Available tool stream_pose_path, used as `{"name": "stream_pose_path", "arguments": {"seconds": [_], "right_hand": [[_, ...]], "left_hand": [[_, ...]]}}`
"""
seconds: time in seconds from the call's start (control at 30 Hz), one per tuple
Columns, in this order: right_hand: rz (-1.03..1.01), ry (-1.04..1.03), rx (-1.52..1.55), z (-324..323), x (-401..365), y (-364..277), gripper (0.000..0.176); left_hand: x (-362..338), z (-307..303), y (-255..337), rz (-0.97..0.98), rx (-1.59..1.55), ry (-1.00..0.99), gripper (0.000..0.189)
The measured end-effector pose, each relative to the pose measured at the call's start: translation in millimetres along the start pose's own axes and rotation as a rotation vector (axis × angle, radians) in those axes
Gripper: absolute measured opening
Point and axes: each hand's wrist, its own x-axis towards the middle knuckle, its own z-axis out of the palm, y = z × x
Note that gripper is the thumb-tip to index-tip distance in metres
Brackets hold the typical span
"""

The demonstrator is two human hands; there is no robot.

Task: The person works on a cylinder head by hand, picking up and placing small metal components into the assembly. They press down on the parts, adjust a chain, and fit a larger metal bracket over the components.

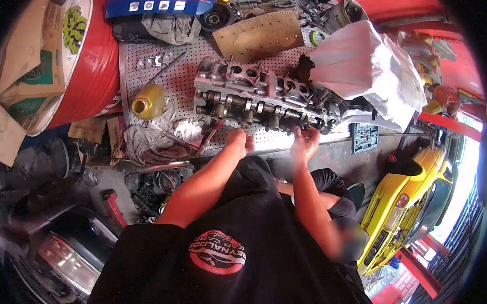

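Observation:
An engine cylinder head (pixel 246 92) lies on the perforated metal bench top (pixel 149 74), its camshaft (pixel 267 108) along the side facing me. My left hand (pixel 240 143) is just in front of the head's near edge, with its fingers curled; whatever is in them, if anything, is hidden. Close to the right end of the camshaft, my right hand (pixel 306 144) has its fingertips drawn together at the head's near edge. I cannot make out what they grip. Left of my left hand lies a red-handled tool (pixel 214 133).
A yellow plastic bottle (pixel 148 101) and rags (pixel 149 142) sit on the left. Behind the head are a brown gasket sheet (pixel 259 36) and white paper (pixel 367 62). A tool case (pixel 365 138) is at right. Someone in dark clothing is below my right arm; a yellow car (pixel 407 205) stands beyond.

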Motion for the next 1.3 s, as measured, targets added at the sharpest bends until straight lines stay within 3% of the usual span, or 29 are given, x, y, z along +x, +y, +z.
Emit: {"name": "stream_pose_path", "arguments": {"seconds": [0.1,0.13,0.2,0.23,0.27,0.3,0.33,0.43,0.5,0.57,0.67,0.9,1.03,1.13,1.3], "right_hand": [[0.005,-0.001,-0.095,-3,0,-3,0.031],[-0.024,0.002,-0.089,-4,0,0,0.031],[-0.012,-0.016,-0.014,-10,-1,-7,0.031],[0.002,-0.021,0.025,0,2,7,0.026],[0.066,-0.035,0.006,-8,0,-13,0.020],[0.023,0.027,0.111,9,4,13,0.016],[0.054,0.004,0.231,15,4,24,0.018],[-0.001,0.111,0.002,-4,-9,-13,0.033],[0.016,0.127,-0.034,-1,-12,-3,0.033],[-0.023,0.121,-0.054,-9,-16,-9,0.023],[-0.004,0.079,-0.053,-7,-12,-8,0.021],[0.028,0.044,-0.004,-11,-12,-11,0.023],[0.074,-0.037,-0.046,-15,-9,-13,0.026],[0.062,-0.016,-0.025,-17,-8,-18,0.025],[0.101,-0.021,-0.026,-24,-8,-28,0.026]], "left_hand": [[-19,2,2,0.252,0.312,0.081,0.020],[-32,4,6,0.325,0.314,0.073,0.012],[-38,-1,6,0.441,0.405,-0.041,0.015],[13,-16,-9,0.639,0.613,0.003,0.020],[-3,-9,-2,0.707,0.698,0.098,0.023],[55,-31,-17,0.687,0.576,-0.014,0.025],[53,-36,-11,0.684,0.693,0.037,0.024],[-7,-27,7,0.446,0.392,-0.270,0.024],[-22,-22,11,0.156,0.226,-0.218,0.026],[-31,-23,18,0.198,0.404,-0.206,0.022],[-12,-22,8,0.624,0.678,-0.045,0.020],[-19,-26,16,0.315,0.371,-0.225,0.016],[-8,-22,11,0.536,0.684,-0.079,0.022],[-3,-22,13,0.522,0.590,-0.069,0.020],[-28,-16,19,0.270,0.380,-0.161,0.020]]}}
